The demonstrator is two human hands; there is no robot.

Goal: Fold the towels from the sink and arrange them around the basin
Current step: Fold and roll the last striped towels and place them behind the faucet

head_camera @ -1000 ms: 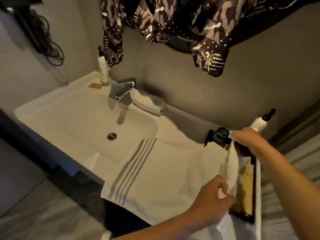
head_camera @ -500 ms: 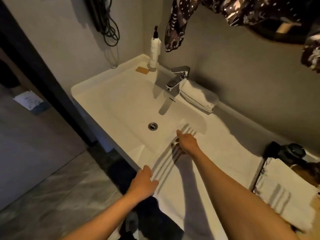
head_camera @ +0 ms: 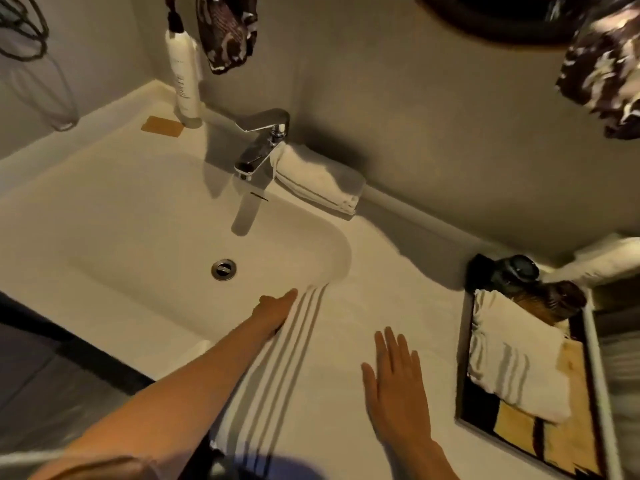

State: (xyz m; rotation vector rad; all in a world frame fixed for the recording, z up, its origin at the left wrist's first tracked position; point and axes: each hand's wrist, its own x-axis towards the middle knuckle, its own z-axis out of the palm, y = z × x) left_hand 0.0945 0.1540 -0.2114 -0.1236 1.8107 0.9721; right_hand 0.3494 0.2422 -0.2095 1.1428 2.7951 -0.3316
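A white towel with grey stripes (head_camera: 349, 327) lies spread flat on the counter to the right of the basin (head_camera: 138, 237). Its striped edge reaches the basin's rim. My left hand (head_camera: 277, 311) rests flat on that striped edge near the far corner. My right hand (head_camera: 394, 379) lies flat with fingers apart on the middle of the towel. A folded white towel (head_camera: 318, 178) sits behind the tap (head_camera: 259, 143). Another folded striped towel (head_camera: 512, 362) lies on a dark tray (head_camera: 462, 358) at the right.
A white pump bottle (head_camera: 183, 74) and a small brown card (head_camera: 162, 125) stand at the back left corner. A dark jar (head_camera: 519, 271) sits at the tray's far end. Patterned cloth (head_camera: 225, 29) hangs from above. The floor drops off below the counter's front edge.
The folded striped towel was let go on the tray. Both hands came over to the spread towel; my left hand slid up the striped edge and my right hand drew back to the middle.
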